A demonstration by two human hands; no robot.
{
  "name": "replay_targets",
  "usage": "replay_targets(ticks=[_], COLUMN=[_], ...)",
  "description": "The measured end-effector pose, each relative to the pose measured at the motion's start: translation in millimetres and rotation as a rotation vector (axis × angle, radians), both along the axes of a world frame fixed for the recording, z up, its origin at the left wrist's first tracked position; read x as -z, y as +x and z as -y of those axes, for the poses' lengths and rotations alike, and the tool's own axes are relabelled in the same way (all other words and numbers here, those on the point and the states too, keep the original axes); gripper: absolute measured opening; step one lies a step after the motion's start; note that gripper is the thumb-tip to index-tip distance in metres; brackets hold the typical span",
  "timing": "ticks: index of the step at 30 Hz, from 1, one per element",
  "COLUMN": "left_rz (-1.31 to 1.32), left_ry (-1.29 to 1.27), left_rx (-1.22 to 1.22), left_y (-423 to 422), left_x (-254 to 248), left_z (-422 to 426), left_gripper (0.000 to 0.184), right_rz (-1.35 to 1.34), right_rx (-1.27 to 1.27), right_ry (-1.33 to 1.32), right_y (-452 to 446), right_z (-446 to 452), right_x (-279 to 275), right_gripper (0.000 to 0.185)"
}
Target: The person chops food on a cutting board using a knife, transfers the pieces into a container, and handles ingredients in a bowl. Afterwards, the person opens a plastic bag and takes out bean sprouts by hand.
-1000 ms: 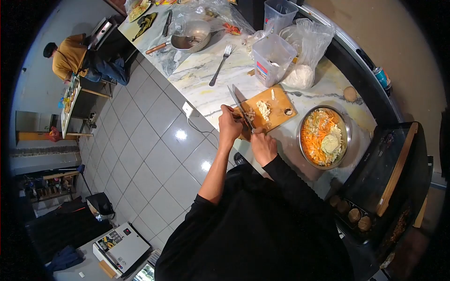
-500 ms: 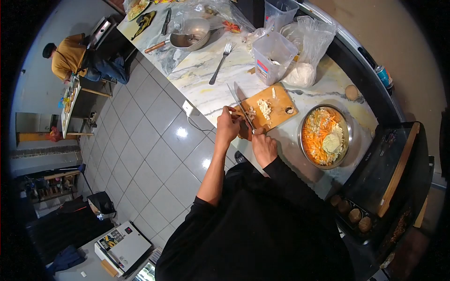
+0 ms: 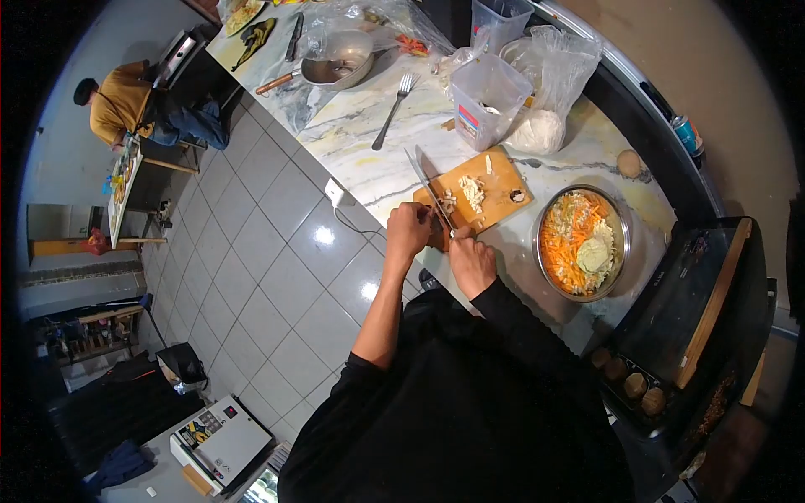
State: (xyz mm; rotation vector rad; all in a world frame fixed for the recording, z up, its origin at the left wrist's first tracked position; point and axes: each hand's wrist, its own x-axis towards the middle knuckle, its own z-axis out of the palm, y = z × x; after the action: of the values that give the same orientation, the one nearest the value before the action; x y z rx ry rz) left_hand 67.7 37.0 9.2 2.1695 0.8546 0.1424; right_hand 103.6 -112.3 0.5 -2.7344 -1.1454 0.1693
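My right hand (image 3: 472,263) is closed round the handle of a kitchen knife (image 3: 428,188), its long blade angled up and left across the wooden cutting board (image 3: 493,207). At the board's near left corner, my left hand (image 3: 408,230) is closed beside the blade, fingers bunched; what they hold is hidden. Pale chopped pieces (image 3: 472,194) lie in a small heap mid-board, with a few more close to the knife. To the right stands a steel bowl (image 3: 538,251) of shredded orange and pale vegetables, a pale yellowish lump on top.
Beyond the board are a fork (image 3: 392,113), a saucepan (image 3: 356,77), a clear plastic container (image 3: 478,126) and a bag with a white lump (image 3: 539,132). An egg-shaped brown item (image 3: 629,163) sits near the back edge. A person (image 3: 122,105) is at another table, far left.
Hands and knife stay at the board's near left corner with only a slight shift. The chopped heap and the bowl look the same.
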Motion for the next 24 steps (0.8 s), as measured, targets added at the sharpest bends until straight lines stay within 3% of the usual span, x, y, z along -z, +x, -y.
replay_targets(ticks=[12,17,19,24], left_rz=[0.053,0.094,0.108,0.079], left_ry=[-0.008,-0.075,-0.203,-0.194], left_rx=[-0.027,0.004,0.011,0.006], left_y=[-4,-6,-6,-1], left_x=[7,2,1,2], left_z=[-2,-5,-5,-4], left_gripper=[0.017,0.015,0.012,0.011], right_rz=[0.176,0.005,0.005,0.033], right_rx=[-0.05,-0.101,-0.11,-0.12], right_ry=[0.01,0.044,0.053,0.075], right_y=[5,19,22,21], right_z=[3,10,8,6], right_x=[15,-6,-14,-19], right_gripper=[0.014,0.015,0.015,0.016])
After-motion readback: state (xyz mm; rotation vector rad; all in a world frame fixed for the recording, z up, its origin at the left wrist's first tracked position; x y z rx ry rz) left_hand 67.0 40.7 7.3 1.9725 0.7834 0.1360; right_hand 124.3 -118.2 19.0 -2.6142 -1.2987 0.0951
